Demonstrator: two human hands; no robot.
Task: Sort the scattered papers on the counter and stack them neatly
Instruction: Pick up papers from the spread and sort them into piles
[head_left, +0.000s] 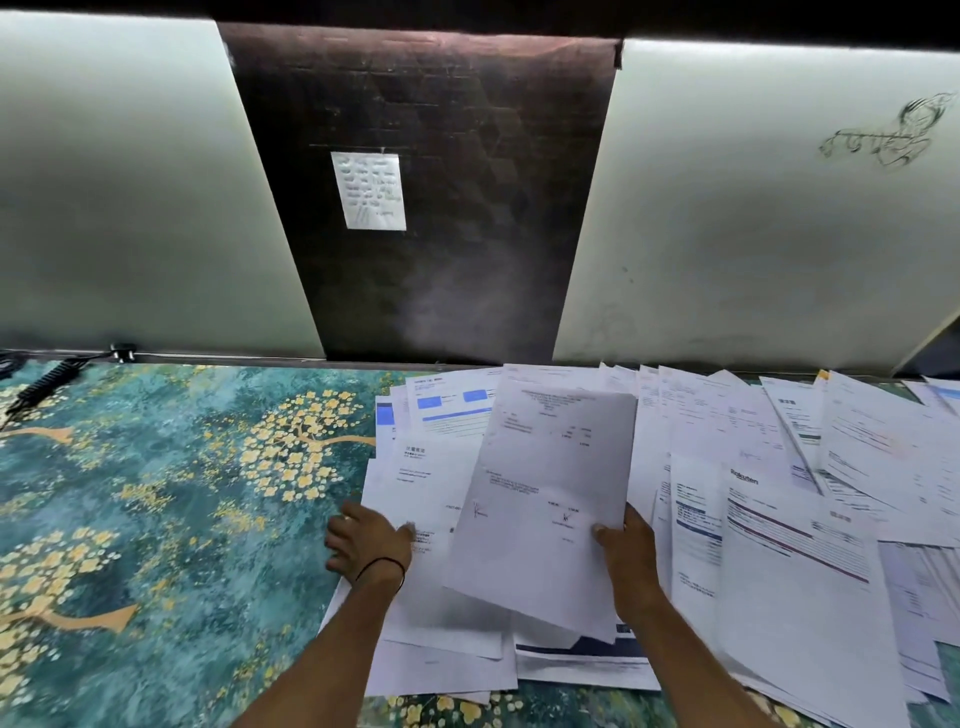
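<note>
Most of the job is still ahead of us, as far as we can judge: the scattered papers (769, 467) lie fanned and overlapping across the right half of the counter (156, 467), from the back edge to the front, w/ no squared-up stack anywhere in view. Our right hand (631, 558) is closed on one lifted sheet (550, 499), thumb on top at its lower right edge and the other fingers hidden underneath, so the sheet sits tilted and raised above the rest. Just left of that grip, our left hand (366, 540) lies flat w/ fingers spread on the left edge of the papers; it's pressing, not pinching, so we'd call it open and resting on the pile, a black band at the wrist. Under and around the held sheet there's a looser clump, approx. where a stack might start, but the edges are skewed and corners stick out at the front, so it doesn't count as neat yet. To the right of the grip the sheets run on well apart from both hands, incl. one w/ a bold printed heading (744, 476) and several w/ blue blocks. To the left of the resting hand the patterned counter shows bare. So we reckon: one sheet picked, sorting barely begun, gathering and squaring all left.
</note>
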